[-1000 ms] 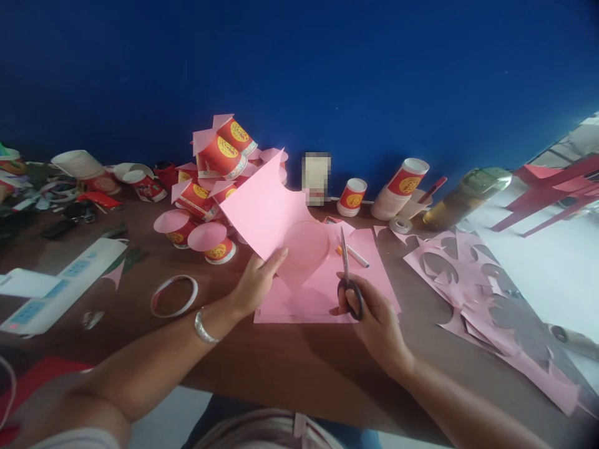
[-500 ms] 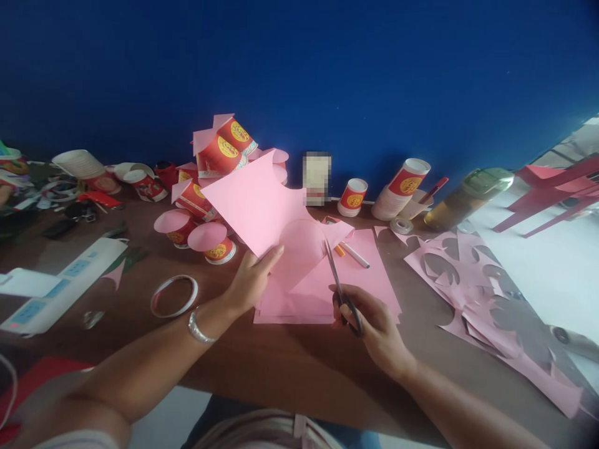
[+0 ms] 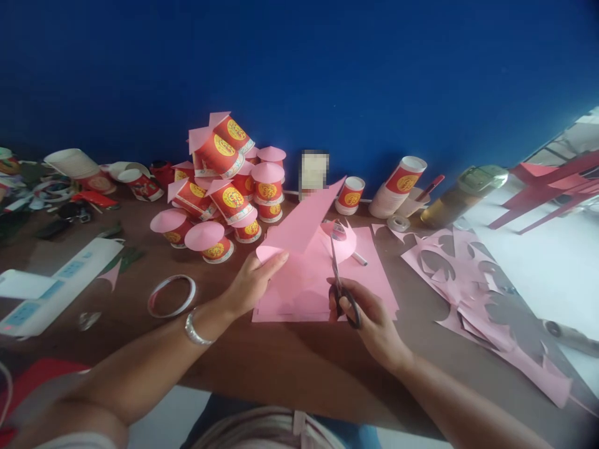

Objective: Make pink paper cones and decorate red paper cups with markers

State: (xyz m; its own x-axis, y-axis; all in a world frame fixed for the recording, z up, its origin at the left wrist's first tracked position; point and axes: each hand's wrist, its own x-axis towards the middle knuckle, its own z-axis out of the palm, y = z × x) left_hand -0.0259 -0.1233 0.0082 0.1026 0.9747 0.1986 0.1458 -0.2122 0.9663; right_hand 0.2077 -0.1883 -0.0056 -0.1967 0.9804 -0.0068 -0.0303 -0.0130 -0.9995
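My left hand (image 3: 253, 280) pinches the lower corner of a pink paper sheet (image 3: 299, 227) held up edge-on over the table. My right hand (image 3: 362, 315) grips black-handled scissors (image 3: 337, 274), blades pointing away into the sheet beside a partly cut pink disc (image 3: 344, 240). Under both lies a stack of pink paper (image 3: 322, 284) on the brown table (image 3: 281, 362). A silver bracelet sits on my left wrist.
A pile of red paper cups with pink cone lids (image 3: 224, 187) stands behind my left hand. A tape ring (image 3: 171, 296) and a white power strip (image 3: 51, 287) lie left. Pink offcuts (image 3: 486, 305), a cup stack (image 3: 397, 187), a tape roll (image 3: 399, 222) and a bottle (image 3: 461, 193) lie right.
My left hand has turned the pink sheet from facing me to nearly edge-on, uncovering the cups behind. The scissors have moved further into the paper.
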